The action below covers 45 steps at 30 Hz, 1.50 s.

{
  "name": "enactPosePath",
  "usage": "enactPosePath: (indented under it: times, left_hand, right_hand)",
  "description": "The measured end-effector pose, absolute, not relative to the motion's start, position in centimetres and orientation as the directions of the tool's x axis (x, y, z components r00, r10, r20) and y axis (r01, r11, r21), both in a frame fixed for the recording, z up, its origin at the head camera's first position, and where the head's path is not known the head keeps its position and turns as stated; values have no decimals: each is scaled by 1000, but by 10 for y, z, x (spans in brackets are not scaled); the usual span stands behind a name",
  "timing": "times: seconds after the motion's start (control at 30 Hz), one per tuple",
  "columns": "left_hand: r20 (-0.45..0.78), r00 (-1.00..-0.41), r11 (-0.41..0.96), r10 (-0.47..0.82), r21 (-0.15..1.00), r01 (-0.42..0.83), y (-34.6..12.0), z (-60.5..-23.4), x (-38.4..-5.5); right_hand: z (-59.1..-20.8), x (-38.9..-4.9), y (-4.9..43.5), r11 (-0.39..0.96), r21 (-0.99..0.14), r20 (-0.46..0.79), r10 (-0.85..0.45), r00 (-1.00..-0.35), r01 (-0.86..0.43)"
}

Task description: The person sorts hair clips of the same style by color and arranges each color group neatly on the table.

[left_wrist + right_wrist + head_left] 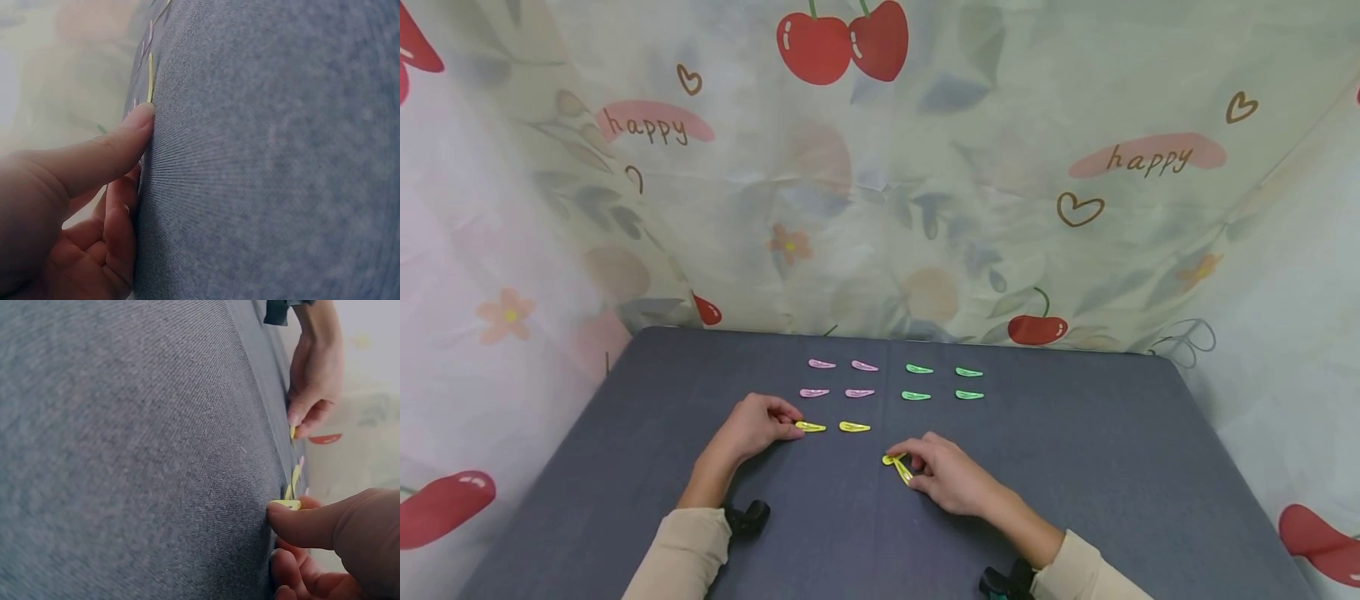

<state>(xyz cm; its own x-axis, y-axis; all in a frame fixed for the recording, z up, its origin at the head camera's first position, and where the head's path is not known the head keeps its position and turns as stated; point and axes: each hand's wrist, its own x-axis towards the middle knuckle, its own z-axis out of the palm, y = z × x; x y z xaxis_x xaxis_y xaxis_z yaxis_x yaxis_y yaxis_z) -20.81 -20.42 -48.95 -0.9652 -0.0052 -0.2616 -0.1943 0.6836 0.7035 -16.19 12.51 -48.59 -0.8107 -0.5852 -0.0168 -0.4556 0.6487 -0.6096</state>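
Observation:
My left hand [760, 427] pinches the rounded left end of a yellow hair clip [812, 427] lying on the dark grey table. A second yellow hair clip [854, 427] lies just to its right. Lower and further right, my right hand [951, 473] pinches yellow hair clip parts [903, 472] that form a V; whether this is one spread clip or two, I cannot tell. In the right wrist view, yellow [287, 504] shows between that thumb and finger. The left wrist view shows the left thumb [140, 119] at the end of its clip.
Pink hair clips [859, 392] lie in two short rows beyond the yellow ones. Green hair clips [916, 396] form matching rows to their right. A printed cloth [865, 275] hangs behind the table's [1112, 467] far edge. Thin wire loops [1187, 342] are at the back right corner.

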Motion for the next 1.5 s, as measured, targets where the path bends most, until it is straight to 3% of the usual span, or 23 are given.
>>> enactPosePath:
  times: [0.13, 0.5, 0.93, 1.2, 1.5]
  left_hand:
    - [-259, -966, 683, -2, 705, -191, -205, -490, -208]
    - [-249, -968, 685, 11, 707, -174, -206, -490, -207]
    - [-249, -968, 695, 18, 700, -167, -205, -490, -208]
    - [-236, -972, 698, 20, 699, -156, -205, -489, -209]
    - [-229, -973, 701, 23, 697, -148, -207, -491, -209]
  right_hand:
    - [-486, -162, 127, 646, -604, -13, -593, -805, -466]
    - [-485, -162, 128, 634, -688, 13, -477, -879, -354]
    - [-481, -156, 131, 579, -643, 43, -626, -778, -501]
    - [-478, -158, 122, 579, -650, 15, -637, -770, -492]
    - [-476, -164, 91, 574, -689, 34, -586, -810, -444]
